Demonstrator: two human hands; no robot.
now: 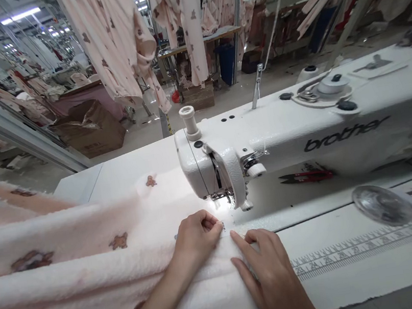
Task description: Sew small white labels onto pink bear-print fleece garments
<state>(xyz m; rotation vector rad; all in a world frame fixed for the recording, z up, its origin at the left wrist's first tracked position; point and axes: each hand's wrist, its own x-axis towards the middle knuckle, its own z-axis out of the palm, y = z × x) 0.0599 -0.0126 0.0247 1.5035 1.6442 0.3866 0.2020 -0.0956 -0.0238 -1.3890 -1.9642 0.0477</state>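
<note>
Pale pink fleece fabric (141, 267) printed with brown bears spreads across the left side of the sewing table. My left hand (198, 234), a bangle on its wrist, pinches the fabric edge between thumb and forefinger just in front of the needle area. On the right, my right hand (267, 264) lies over the fabric with its fingers apart, fingertips touching the cloth. A white sewing machine (279, 128) stands right behind both hands. Its presser foot (223, 203) is lit by a bright lamp and too glaring to make out clearly.
Red-handled thread snips (306, 176) lie under the machine arm. A printed ruler (333, 257) runs along the table's front, with a clear round dish (383, 204) behind it. Printed garments (115, 39) hang beyond the table. A cardboard box (89, 128) sits on the floor.
</note>
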